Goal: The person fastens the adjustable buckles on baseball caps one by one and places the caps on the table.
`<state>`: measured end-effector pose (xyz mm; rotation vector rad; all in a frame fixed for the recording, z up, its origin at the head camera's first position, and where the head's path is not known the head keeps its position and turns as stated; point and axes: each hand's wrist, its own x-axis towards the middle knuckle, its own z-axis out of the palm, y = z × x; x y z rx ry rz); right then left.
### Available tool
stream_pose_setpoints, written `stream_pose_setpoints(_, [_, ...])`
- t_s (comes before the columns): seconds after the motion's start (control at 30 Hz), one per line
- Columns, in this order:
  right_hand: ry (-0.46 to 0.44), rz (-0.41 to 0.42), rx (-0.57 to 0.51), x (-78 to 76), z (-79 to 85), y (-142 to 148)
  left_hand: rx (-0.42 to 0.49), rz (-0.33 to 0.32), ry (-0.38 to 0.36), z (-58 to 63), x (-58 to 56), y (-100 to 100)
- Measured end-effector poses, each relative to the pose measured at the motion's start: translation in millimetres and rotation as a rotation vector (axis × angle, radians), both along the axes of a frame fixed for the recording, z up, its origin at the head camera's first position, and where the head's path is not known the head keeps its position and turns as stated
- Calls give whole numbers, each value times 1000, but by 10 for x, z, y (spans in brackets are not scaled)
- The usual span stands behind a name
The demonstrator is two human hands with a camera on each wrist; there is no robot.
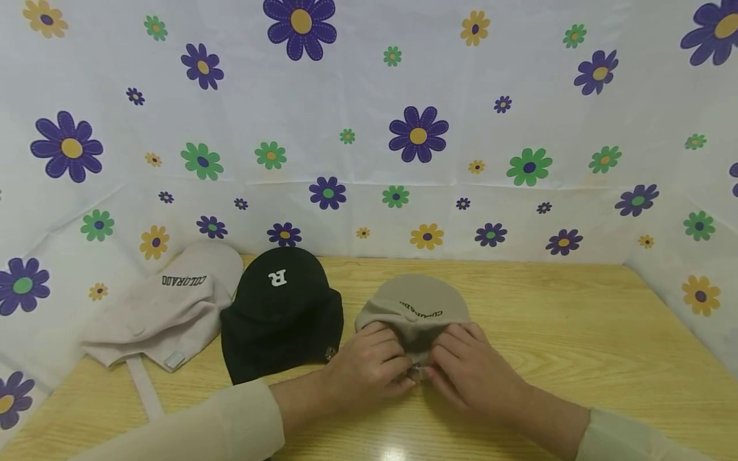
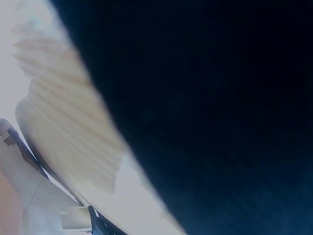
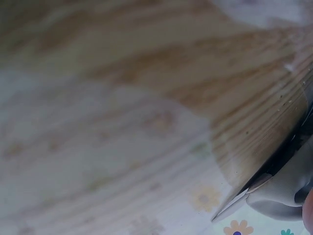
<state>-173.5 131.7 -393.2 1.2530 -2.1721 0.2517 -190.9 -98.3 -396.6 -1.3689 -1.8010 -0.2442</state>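
A beige baseball cap (image 1: 426, 298) with dark lettering lies on the wooden table, its brim toward the back wall and its crown slack and creased. Both hands work at its near side. My left hand (image 1: 369, 365) grips the left part of the crown fabric with bent fingers. On the opposite side my right hand (image 1: 478, 378) pinches the fabric, thumb low near the back strap. Between the two thumbs a small piece of the strap's fastening (image 1: 418, 370) shows. The fingertips are partly hidden by the cap's folds. In the left wrist view the black cap (image 2: 210, 98) fills most of the picture.
Left of the hands lies a black cap (image 1: 282, 320) with a white letter R, close to my left forearm. Farther left is a pale pink cap (image 1: 167, 307) with its strap (image 1: 144, 387) hanging loose. A flowered white cloth (image 1: 357, 83) stands behind the table (image 1: 576, 333).
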Motion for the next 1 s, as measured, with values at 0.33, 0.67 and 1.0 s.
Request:
stream_pose_setpoints(0.33, [-13, -5, 0, 3, -1, -27, -19, -9, -13, 0, 1, -20])
stream_pose_setpoints(0.67, [-40, 21, 12, 3, -25, -51, -3, -60, 12, -9, -14, -2])
stream_pose_setpoints(1.0, [-40, -39, 81, 32, -28, -51, 13, -64, 2, -6, -17, 1])
